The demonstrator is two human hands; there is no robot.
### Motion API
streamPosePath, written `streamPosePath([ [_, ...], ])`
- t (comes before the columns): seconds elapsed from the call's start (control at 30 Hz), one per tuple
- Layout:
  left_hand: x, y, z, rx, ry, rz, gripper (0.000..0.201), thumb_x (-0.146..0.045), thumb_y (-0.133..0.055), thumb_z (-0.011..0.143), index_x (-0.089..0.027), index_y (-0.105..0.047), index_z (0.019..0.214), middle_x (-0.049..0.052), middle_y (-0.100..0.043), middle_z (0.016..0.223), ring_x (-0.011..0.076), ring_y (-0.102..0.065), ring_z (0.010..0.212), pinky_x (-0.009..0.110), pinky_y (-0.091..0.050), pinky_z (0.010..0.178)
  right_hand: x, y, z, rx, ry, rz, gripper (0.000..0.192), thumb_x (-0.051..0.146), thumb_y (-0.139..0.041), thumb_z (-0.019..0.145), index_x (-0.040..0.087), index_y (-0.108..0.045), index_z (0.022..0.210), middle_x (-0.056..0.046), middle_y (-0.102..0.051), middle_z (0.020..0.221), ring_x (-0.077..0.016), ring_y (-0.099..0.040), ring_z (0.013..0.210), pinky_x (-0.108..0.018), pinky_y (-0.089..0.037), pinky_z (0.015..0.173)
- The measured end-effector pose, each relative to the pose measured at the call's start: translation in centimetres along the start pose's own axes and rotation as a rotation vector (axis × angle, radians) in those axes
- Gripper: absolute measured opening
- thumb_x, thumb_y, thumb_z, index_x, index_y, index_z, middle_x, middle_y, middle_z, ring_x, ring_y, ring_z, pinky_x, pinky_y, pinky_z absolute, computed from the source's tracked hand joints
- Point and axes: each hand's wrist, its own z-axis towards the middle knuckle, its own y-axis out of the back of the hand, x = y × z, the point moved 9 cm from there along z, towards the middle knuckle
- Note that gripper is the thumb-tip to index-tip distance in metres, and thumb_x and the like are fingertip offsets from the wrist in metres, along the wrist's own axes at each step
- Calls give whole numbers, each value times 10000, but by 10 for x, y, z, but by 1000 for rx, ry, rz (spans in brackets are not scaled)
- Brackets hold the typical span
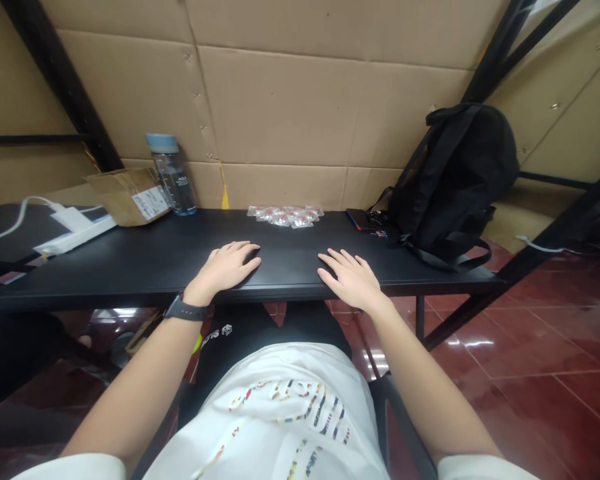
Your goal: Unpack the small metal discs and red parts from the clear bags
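My left hand [229, 265] rests palm down near the front edge of the black table [170, 257], its fingers stretched out and nothing in them. A dark watch [186, 309] is strapped round that wrist. To the right, my right hand [351, 277] lies flat on the same edge with fingers spread, also holding nothing. Beyond both hands, toward the back of the table, several small clear plastic packets [286, 216] with red and silvery bits lie in a cluster. What exactly is inside them is too small to tell. Neither hand touches the packets.
A water bottle [175, 177] with a blue lid stands back left beside an opened cardboard box [127, 197]. Farther left lies a white power strip [77, 235] with a plugged-in charger. At right, a black backpack [460, 180] sits beside a phone [361, 220] and keys [379, 233].
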Motion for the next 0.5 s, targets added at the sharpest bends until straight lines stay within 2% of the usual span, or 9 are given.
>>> streamPosePath([
  [0.5, 0, -1, 0, -9, -12, 28, 580, -615, -342, 992, -297, -572, 1419, 49, -550, 1503, 268, -494, 1385, 407, -373, 1155, 0, 1, -1, -6, -1, 10, 629, 637, -211, 1030, 346, -422, 1546, -3, -349, 1651, -314, -281, 1529, -526, -219, 1221],
])
